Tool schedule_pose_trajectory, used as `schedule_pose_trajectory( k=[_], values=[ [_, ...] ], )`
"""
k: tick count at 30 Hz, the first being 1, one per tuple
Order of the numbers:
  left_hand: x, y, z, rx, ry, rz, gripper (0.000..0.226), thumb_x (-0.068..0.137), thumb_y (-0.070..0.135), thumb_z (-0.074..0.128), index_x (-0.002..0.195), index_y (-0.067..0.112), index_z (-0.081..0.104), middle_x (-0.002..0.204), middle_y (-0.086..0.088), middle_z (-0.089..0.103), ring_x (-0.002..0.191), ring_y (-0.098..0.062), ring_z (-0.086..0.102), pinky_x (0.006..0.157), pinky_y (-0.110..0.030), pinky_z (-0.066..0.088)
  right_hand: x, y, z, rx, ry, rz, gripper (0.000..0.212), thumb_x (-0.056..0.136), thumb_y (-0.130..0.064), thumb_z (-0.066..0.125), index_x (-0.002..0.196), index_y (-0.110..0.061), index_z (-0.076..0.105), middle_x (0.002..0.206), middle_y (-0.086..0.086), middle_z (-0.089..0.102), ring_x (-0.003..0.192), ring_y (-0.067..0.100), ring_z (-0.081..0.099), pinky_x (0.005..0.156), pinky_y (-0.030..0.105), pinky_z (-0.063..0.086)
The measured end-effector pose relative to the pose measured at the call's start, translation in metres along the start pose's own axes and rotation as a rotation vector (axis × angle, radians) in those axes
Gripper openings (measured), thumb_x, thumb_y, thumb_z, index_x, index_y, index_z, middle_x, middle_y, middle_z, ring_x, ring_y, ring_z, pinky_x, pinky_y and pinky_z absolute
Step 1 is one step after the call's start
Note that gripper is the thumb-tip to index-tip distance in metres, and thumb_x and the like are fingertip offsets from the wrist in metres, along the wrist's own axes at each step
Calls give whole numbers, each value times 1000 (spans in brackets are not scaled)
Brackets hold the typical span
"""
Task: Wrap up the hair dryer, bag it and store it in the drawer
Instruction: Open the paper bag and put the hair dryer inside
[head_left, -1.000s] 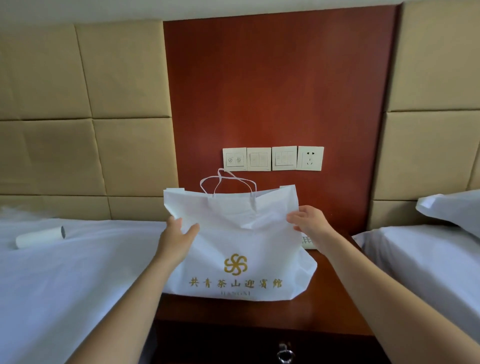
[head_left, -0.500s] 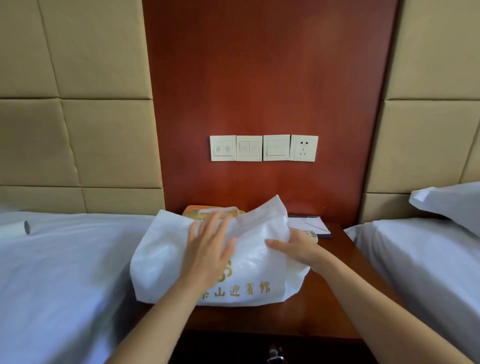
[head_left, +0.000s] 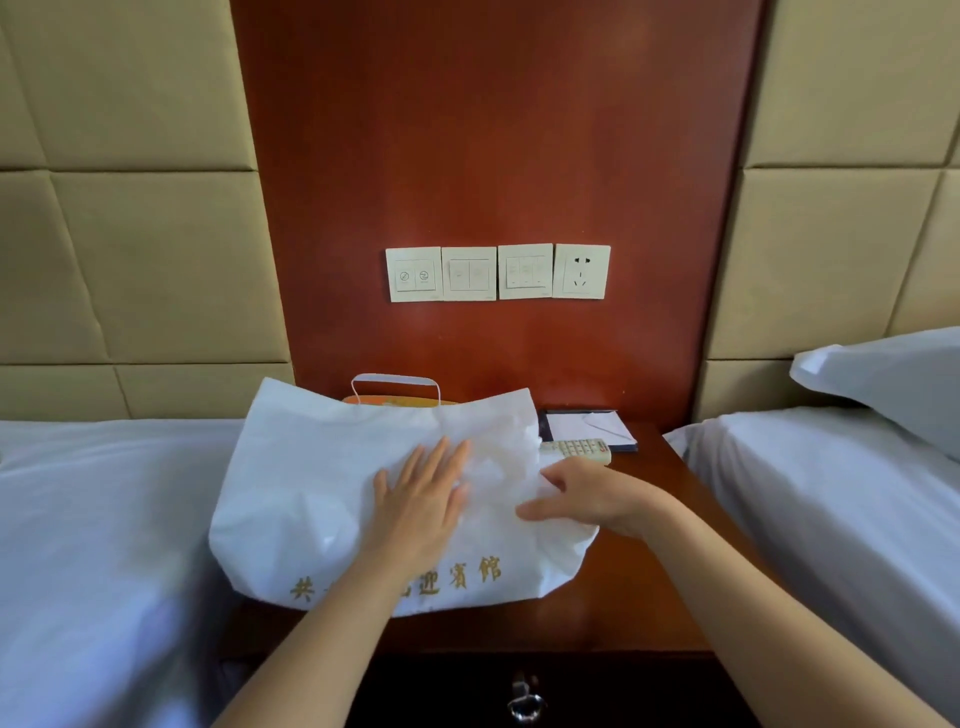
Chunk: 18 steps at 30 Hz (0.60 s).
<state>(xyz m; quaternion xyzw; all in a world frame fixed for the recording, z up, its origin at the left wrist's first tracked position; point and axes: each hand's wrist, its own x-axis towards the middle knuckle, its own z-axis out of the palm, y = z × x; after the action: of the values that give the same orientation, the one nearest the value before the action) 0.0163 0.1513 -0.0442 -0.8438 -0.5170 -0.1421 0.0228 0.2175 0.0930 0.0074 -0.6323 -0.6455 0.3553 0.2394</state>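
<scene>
A white bag (head_left: 311, 499) with gold lettering lies bulging on the dark wooden nightstand (head_left: 639, 587). The hair dryer is not visible; the bag hides whatever is inside. My left hand (head_left: 421, 504) presses flat on the middle of the bag with straight fingers. My right hand (head_left: 587, 499) rests on the bag's crumpled right side, fingers stretched over the fabric. The drawer front (head_left: 597, 691) sits closed below the tabletop, with a metal ring pull (head_left: 524, 704) at the bottom edge of the view.
White beds flank the nightstand left (head_left: 104, 545) and right (head_left: 841, 509), with a pillow (head_left: 893, 379) on the right one. Behind the bag lie a remote control (head_left: 576, 449), a notepad (head_left: 587, 423) and an orange item (head_left: 389, 401). Wall switches and a socket (head_left: 581, 271) hang above.
The bag went from being held upright to lying flat on the nightstand. My left hand moved onto its middle and now presses it down; my right hand shifted lower on its right side.
</scene>
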Motion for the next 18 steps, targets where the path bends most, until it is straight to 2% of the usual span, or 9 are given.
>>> schedule_pose_trajectory(
  k=[2, 3, 5, 7, 9, 12, 14, 16, 18],
  values=[
    [3, -3, 0, -20, -24, -16, 56, 94, 48, -1, 150, 38, 4, 160, 11, 9, 148, -16, 4, 115, -51, 12, -7, 1, 4, -101, 57, -44, 26, 83, -33, 68, 73, -9, 64, 68, -5, 61, 66, 13, 58, 61, 21, 43],
    [4, -4, 0, -34, -32, -19, 51, 99, 43, 6, 150, 38, 6, 160, 12, 11, 148, -16, 4, 114, -51, 11, -11, 2, 7, -102, 99, -88, 27, 87, -30, 63, 67, -12, 61, 63, -7, 56, 60, 10, 53, 57, 21, 39],
    [6, -3, -1, -54, -48, -19, 50, 101, 40, 10, 151, 37, 8, 159, 12, 12, 148, -15, 5, 113, -52, 9, -14, 10, 13, -92, 217, -206, 35, 92, -26, 55, 59, -16, 52, 58, -7, 48, 56, 11, 43, 57, 28, 34],
    [8, -3, -1, -61, -66, -23, 50, 101, 41, 10, 150, 37, 11, 159, 13, 14, 148, -15, 6, 113, -53, 11, -19, 23, 18, -21, 309, -293, 41, 94, -25, 52, 55, -16, 46, 58, -7, 43, 56, 9, 38, 58, 28, 29],
    [10, -4, -1, -56, -82, -23, 49, 100, 43, 11, 149, 38, 14, 158, 13, 17, 147, -14, 9, 113, -51, 14, -26, 35, 25, 126, 357, -327, 43, 96, -27, 50, 59, -4, 50, 61, -3, 46, 59, 8, 41, 58, 24, 30],
    [12, -6, -2, -60, -118, -12, 50, 100, 46, 10, 148, 40, 17, 158, 13, 18, 147, -13, 10, 114, -50, 14, -38, 49, 36, 373, 399, -318, 47, 96, -32, 48, 80, 11, 60, 72, 17, 59, 70, 16, 54, 68, 29, 40],
    [12, -4, -4, -55, -163, -9, 51, 98, 50, 11, 148, 41, 18, 158, 13, 17, 147, -13, 10, 114, -51, 12, -43, 61, 41, 486, 377, -262, 41, 98, -24, 45, 89, 11, 63, 88, 26, 67, 78, 21, 62, 77, 33, 47],
    [9, 2, -7, -45, -206, -7, 55, 96, 58, 13, 148, 41, 17, 158, 13, 16, 147, -14, 11, 114, -52, 12, -50, 70, 39, 490, 331, -186, 38, 99, -22, 42, 92, 7, 66, 94, 24, 70, 84, 24, 65, 84, 37, 49],
    [3, 13, -11, -41, -235, -3, 62, 91, 66, 14, 148, 41, 18, 158, 14, 19, 145, -15, 16, 113, -51, 14, -59, 72, 30, 476, 296, -139, 37, 100, -20, 40, 92, 1, 69, 92, 16, 73, 85, 21, 68, 81, 30, 51]
  ],
)
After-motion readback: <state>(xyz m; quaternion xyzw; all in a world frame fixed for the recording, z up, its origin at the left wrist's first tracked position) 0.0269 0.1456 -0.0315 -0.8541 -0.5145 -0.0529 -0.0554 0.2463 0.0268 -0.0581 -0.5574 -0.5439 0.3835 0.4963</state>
